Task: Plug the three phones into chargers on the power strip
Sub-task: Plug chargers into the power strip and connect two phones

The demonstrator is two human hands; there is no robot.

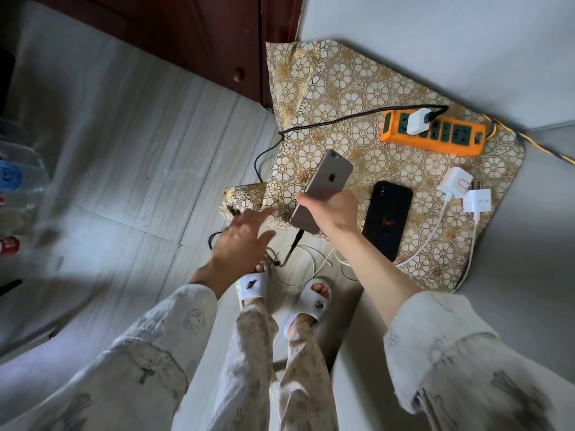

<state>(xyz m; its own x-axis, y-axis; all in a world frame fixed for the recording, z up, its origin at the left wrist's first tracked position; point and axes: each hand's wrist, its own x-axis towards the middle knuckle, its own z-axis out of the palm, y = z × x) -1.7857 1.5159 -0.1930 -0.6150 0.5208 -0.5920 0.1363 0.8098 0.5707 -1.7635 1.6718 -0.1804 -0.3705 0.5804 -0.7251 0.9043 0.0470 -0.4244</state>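
We see a slim grey phone (pixel 323 189) with a smooth metal back and rounded corners held up in the right hand (pixel 331 214), whose fingers are clamped around its lower half; a black braided cable (pixel 292 247) is plugged into its bottom end and hangs toward the floor. The phone is tilted, its top leaning over the near left part of a small table covered in a glossy gold cloth (pixel 342 88) printed with white flower medallions.

Just right of that hand, a second phone (pixel 387 220) in a glossy black case lies face down on the cloth by the near edge. We can make out only these two phones.

Toward the far right corner sits a blocky orange power strip (pixel 435 133) with dark green sockets. A white cube charger (pixel 418 121) is plugged into one of its left sockets, and the braided black cable runs from it across the cloth and over the left edge. Two more white chargers (pixel 455 181) (pixel 477 200) lie loose near the right edge, each with a smooth white cable (pixel 429 234) trailing over the near edge.

The left hand (pixel 239 244) is blurred, low beside the table's near left corner, its fingers spread apart and holding nothing that we can tell.

Below, we see white slippers (pixel 314 298) on pale grey floor tiles (pixel 124 150), loose patterned sleeves (pixel 435 353), and a dark wooden door (pixel 186 32) at the far left.
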